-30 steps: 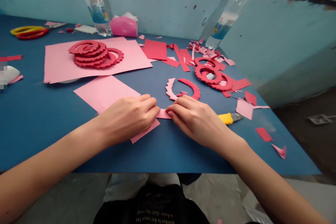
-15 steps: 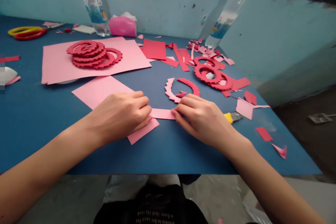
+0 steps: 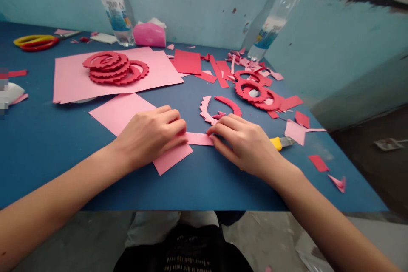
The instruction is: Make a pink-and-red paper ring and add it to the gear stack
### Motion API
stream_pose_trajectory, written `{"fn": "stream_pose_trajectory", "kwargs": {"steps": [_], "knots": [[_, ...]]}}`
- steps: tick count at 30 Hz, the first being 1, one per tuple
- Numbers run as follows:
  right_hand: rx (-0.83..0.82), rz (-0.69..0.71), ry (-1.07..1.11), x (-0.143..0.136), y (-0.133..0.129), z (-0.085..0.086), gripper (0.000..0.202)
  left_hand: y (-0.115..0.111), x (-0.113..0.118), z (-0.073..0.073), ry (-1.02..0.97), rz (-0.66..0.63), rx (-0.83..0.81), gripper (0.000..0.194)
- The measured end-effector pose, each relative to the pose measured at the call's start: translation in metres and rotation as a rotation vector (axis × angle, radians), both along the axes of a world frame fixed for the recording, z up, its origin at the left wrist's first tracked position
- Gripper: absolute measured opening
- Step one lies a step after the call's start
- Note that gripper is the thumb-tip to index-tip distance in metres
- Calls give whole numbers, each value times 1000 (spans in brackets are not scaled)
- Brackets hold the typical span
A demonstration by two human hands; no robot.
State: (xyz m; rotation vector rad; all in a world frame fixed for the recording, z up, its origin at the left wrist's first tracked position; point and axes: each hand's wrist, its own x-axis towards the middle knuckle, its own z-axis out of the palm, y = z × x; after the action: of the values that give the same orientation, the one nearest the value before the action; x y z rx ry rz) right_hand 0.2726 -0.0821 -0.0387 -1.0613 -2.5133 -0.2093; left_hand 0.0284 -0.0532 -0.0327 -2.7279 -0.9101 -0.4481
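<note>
A narrow pink paper strip (image 3: 199,138) lies between my two hands. My left hand (image 3: 156,134) is closed, its curled fingertips on the strip's left end. At the right end, my right hand (image 3: 240,142) pinches the strip between thumb and fingers. Under my left hand is a pink paper sheet (image 3: 174,159), partly hidden by it. Just beyond my right fingers sits an open ring of folded paper (image 3: 232,105), part pink and part red. A yellow utility knife (image 3: 276,143) shows from behind my right hand, its blade pointing right.
Finished red paper rings (image 3: 106,68) are stacked on a large pink sheet (image 3: 68,80). More red rings (image 3: 251,89) and paper scraps lie at the right. Scissors (image 3: 36,42), two plastic bottles (image 3: 117,17) and a pink tissue pack (image 3: 149,34) stand or lie near the wall.
My left fingers have lifted and shifted slightly, loosening a little over the strip. My right hand stays at the strip's right end. The view has moved slightly.
</note>
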Motion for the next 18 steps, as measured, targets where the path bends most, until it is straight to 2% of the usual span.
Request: {"fn": "stream_pose_trajectory", "kwargs": {"steps": [5,13,16,18], "knots": [[-35,-17,42,0,0,-2,19,2,1,-3,-129,3,-207,16],[-134,9,79,1,1,-1,10,4,1,-5,-197,-35,-305,16],[-190,7,172,0,-1,1,1,3,3,-2,-308,-44,-387,9],[-244,32,264,-1,-2,3,6,3,5,0,-435,-30,-514,8]]}}
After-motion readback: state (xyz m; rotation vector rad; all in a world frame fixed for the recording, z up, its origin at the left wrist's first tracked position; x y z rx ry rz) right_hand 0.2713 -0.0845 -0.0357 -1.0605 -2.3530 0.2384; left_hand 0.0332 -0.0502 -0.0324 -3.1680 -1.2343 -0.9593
